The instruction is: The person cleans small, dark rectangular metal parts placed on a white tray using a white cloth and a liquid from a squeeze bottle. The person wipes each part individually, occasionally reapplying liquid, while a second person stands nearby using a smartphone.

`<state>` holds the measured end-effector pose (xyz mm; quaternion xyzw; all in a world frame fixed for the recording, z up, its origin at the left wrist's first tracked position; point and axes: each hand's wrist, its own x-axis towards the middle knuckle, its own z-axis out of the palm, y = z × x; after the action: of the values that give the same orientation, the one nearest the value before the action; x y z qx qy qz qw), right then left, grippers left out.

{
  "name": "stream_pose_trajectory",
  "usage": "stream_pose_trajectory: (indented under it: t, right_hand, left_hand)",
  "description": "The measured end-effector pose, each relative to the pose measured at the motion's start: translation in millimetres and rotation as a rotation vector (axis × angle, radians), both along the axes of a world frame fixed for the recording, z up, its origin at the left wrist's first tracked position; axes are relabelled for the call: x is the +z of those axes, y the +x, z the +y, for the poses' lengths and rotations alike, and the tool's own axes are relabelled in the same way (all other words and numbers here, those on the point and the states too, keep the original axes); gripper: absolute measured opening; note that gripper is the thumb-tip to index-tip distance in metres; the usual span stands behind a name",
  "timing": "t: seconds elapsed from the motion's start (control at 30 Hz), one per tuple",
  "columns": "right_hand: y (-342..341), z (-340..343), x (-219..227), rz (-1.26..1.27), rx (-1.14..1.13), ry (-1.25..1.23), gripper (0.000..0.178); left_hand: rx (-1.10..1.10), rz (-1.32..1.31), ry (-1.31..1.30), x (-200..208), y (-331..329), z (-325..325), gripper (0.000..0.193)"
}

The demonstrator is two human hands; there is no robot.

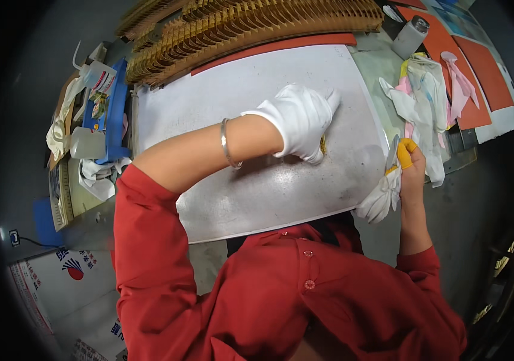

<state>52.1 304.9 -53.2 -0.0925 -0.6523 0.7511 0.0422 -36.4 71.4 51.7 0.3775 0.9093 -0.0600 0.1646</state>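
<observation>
1. My left hand (302,123) wears a soft white fabric glove, wrinkled across its back. It is over the pale, flat board (209,90), whose smooth face carries dull grey smudges and a glossy patch.
2. One of its fingers stretches away from me; the rest curl out of view, so I cannot tell how far they close or whether they grip anything.
3. A small gold piece (323,144) shows as a thin sliver at the glove's inner edge, above the board.
4. My right hand (412,165), its fingertips in stretchy yellow covers, is closed on a limp white glove (380,197) with a yellow-edged cuff, beside the board's right edge. A slim, smooth grey piece (393,155) stands up beside those fingers.
5. A smooth, rounded metal bangle (225,143) circles my left forearm.
6. Beyond the board, thin curved gold-brown strips (257,27) stand in ribbed rows behind a flat red-orange bar (275,53).
7. Crumpled, thin cloths (428,102) lie to the right.
</observation>
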Motion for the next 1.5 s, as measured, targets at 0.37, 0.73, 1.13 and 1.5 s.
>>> stream_pose_trajectory:
  t: [0.37,0.73,1.13,1.5]
  right_hand:
    - [2,6,-5,-0.007,0.042,-0.104,0.011]
    - [2,4,-4,0.082,0.014,0.058,0.017]
    - [1,4,-10,0.043,0.001,-0.006,0.018]
    - [1,4,-12,0.089,0.005,0.049,0.016]
  left_hand:
    - [0.035,0.080,0.005,-10,12,-29,0.072]
    - [0.190,0.049,-0.006,-16,31,-79,0.085]
    - [0.368,0.032,-0.053,-12,59,-138,0.101]
    - [0.407,0.106,0.142,-35,78,-174,0.092]
